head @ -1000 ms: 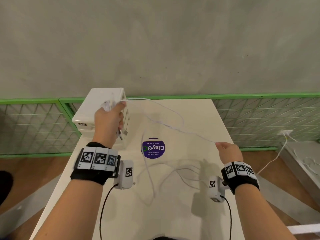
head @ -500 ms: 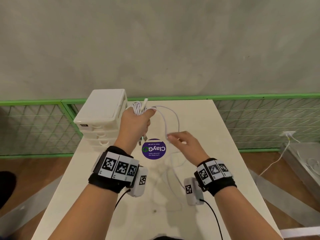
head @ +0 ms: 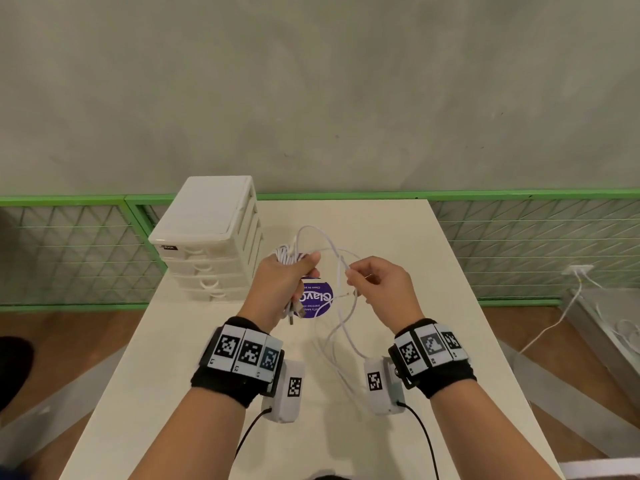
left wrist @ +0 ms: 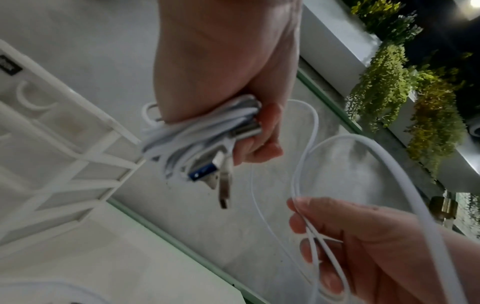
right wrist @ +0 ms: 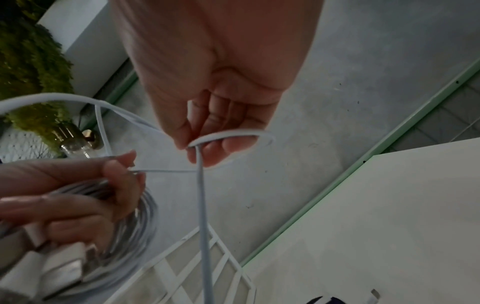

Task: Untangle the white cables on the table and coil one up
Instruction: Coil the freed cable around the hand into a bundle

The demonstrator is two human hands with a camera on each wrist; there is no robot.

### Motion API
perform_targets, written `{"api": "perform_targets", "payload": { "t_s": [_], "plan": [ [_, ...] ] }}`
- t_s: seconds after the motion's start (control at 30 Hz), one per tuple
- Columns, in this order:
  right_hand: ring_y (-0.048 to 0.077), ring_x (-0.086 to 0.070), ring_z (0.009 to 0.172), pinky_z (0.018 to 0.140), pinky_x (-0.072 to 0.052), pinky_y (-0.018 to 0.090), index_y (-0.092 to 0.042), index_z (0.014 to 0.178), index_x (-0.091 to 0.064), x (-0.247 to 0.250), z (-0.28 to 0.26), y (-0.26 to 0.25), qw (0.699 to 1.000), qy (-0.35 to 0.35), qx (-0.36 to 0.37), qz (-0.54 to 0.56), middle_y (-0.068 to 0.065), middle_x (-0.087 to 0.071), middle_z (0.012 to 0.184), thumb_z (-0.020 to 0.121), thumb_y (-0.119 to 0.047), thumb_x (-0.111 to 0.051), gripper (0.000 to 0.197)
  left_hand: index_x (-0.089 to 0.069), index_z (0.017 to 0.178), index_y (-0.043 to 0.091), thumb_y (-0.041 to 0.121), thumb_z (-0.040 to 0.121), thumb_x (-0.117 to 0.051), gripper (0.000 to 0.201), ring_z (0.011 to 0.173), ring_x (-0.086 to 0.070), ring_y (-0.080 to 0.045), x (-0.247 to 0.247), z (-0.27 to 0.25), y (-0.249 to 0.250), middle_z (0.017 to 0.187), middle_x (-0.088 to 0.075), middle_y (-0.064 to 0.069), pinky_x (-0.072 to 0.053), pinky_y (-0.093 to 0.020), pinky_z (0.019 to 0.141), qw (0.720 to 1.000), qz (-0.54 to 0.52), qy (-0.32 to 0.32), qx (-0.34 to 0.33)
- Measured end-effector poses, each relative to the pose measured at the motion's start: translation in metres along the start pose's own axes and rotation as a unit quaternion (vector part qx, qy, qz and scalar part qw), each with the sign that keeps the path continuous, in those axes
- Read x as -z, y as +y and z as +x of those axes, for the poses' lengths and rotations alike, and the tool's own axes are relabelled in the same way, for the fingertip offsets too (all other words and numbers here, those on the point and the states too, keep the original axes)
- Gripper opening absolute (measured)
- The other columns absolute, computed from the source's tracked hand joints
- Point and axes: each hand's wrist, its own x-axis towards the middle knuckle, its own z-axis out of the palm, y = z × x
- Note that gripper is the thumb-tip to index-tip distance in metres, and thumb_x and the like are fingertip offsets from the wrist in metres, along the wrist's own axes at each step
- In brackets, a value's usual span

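Observation:
My left hand (head: 294, 275) is raised above the white table (head: 173, 341) and grips a bundle of coiled white cable (left wrist: 187, 131) with USB plugs (left wrist: 207, 170) hanging out below the fingers. My right hand (head: 367, 278) is close beside it and pinches a loose strand of white cable (right wrist: 228, 137) between thumb and fingers. A loop of cable (head: 311, 233) arcs between both hands. Loose cable (head: 343, 341) trails from the right hand down onto the table between my wrists.
A white plastic drawer unit (head: 207, 237) stands at the table's back left corner. A purple round sticker (head: 317, 301) lies on the table under the hands. Green mesh fencing (head: 519, 244) runs behind the table. Another white cable (head: 554, 323) hangs from a wall socket at the right.
My right hand, far out to the right a second ago, has come in next to the left hand. The left hand moved right, away from the drawer unit, and the stretched cable now hangs in loops.

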Motion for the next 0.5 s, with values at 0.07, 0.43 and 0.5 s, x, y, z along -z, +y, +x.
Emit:
{"api": "perform_targets", "payload": {
  "t_s": [0.07, 0.43, 0.5],
  "plan": [
    [0.011, -0.058, 0.056, 0.055, -0.043, 0.021, -0.021, 0.077, -0.068, 0.001, -0.001, -0.003, 1.000, 0.001, -0.006, -0.015, -0.001, -0.067, 0.073, 0.084, -0.019, -0.067, 0.007, -0.066, 0.080, 0.006, 0.027, 0.082, -0.075, 0.022, 0.031, -0.038, -0.014, -0.006, -0.001, -0.004, 0.050, -0.057, -0.007, -0.036, -0.023, 0.038, 1.000, 0.004, -0.014, -0.006],
    [0.001, -0.044, 0.050, 0.057, -0.036, 0.010, -0.024, 0.094, -0.073, 0.014, -0.011, -0.014, 0.996, -0.073, 0.023, -0.045, -0.011, -0.064, 0.076, 0.081, -0.016, -0.072, 0.016, -0.069, 0.090, 0.001, 0.018, 0.081, -0.076, 0.020, 0.081, -0.070, -0.033, -0.022, -0.002, -0.007, 0.079, -0.074, -0.007, -0.053, -0.053, 0.089, 0.998, -0.036, 0.020, -0.057],
    [-0.001, -0.047, 0.055, 0.060, -0.036, 0.009, -0.020, 0.093, -0.075, 0.023, -0.009, -0.014, 0.996, -0.064, 0.040, -0.056, -0.011, -0.064, 0.075, 0.080, -0.012, -0.072, 0.016, -0.068, 0.094, 0.001, 0.019, 0.077, -0.079, 0.027, 0.086, -0.070, -0.035, -0.021, -0.001, -0.008, 0.083, -0.074, -0.010, -0.053, -0.054, 0.090, 0.998, -0.044, 0.020, -0.052]
  ]
}}
